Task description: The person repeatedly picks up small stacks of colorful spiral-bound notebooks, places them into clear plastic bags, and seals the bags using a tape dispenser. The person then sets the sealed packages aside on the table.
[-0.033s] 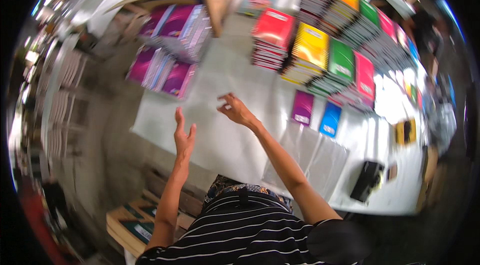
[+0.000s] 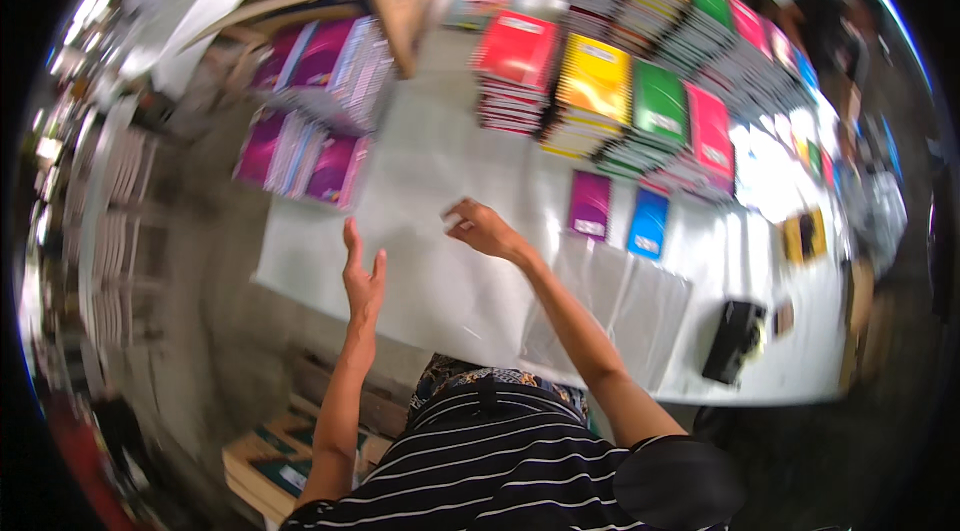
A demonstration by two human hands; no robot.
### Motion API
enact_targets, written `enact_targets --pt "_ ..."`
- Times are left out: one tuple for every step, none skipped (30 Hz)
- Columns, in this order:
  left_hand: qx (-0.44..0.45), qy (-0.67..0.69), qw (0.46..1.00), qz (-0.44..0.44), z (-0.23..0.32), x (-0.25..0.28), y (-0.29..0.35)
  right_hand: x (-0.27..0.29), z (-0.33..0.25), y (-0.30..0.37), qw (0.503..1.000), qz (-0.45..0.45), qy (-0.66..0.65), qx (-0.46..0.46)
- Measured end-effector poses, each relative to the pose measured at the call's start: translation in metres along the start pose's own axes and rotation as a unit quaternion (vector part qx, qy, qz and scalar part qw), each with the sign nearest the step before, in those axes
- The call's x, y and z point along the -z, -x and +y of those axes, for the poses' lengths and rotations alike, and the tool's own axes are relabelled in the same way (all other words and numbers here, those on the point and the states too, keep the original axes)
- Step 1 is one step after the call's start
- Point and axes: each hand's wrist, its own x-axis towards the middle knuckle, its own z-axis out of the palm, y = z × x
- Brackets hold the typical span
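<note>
My left hand [image 2: 364, 276] hovers above the left part of the white table, its fingers stretched out and thumb apart, holding nothing. My right hand [image 2: 486, 229] is over the middle of the table, fingers loosely bent and apart, with nothing visible in them. Beyond my left hand stand stacks of purple spiral notebooks [image 2: 335, 171]. Past my right hand are piles of red [image 2: 515, 51], yellow [image 2: 594, 81], green [image 2: 660, 103] and pink notebooks [image 2: 709, 131]. A single purple notebook [image 2: 589, 203] and a blue one [image 2: 648, 223] lie flat nearer to me.
Clear plastic sleeves [image 2: 630, 311] lie by my right forearm. A black case-like object [image 2: 734, 339] and a yellow object [image 2: 804, 236] sit farther right. An open cardboard box [image 2: 405, 1] stands at the far left; cartons [image 2: 270, 466] are low at my left.
The view has swung slightly, so the table and notebooks appear shifted left and up. Both hands keep nearly the same pose, the right a little lower and closer to me.
</note>
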Motion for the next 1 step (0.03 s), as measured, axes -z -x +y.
enact_targets --pt "-0.023 0.011 0.999 -0.029 0.0145 -0.0171 -0.0096 0.0183 0.0067 0.0235 0.999 0.044 0.001 -0.024"
